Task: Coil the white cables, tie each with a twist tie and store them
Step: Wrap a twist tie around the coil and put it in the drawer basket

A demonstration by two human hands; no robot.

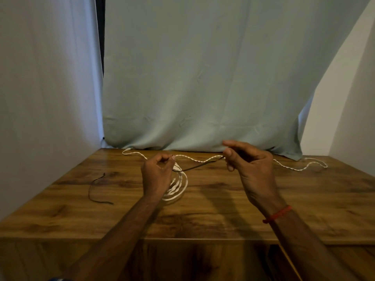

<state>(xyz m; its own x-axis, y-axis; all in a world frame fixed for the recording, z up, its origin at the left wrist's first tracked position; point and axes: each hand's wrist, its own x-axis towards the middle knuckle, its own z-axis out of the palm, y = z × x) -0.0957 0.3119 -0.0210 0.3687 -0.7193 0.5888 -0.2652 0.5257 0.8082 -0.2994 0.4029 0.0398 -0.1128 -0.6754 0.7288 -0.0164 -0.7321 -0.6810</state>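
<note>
Left hand [157, 175], right hand [251, 169] pinching twist tie [194, 168] — seemingly taut, cable coil [178, 189] beneath

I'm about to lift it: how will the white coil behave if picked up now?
Likely floppy: the coil lies in loose, uneven loops and the tie is not yet twisted shut, so loops may slip apart. Probably light: thin cord.

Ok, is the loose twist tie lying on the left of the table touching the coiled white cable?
Apart. The head view shows bare table between the loose twist tie and the coiled white cable.
</note>
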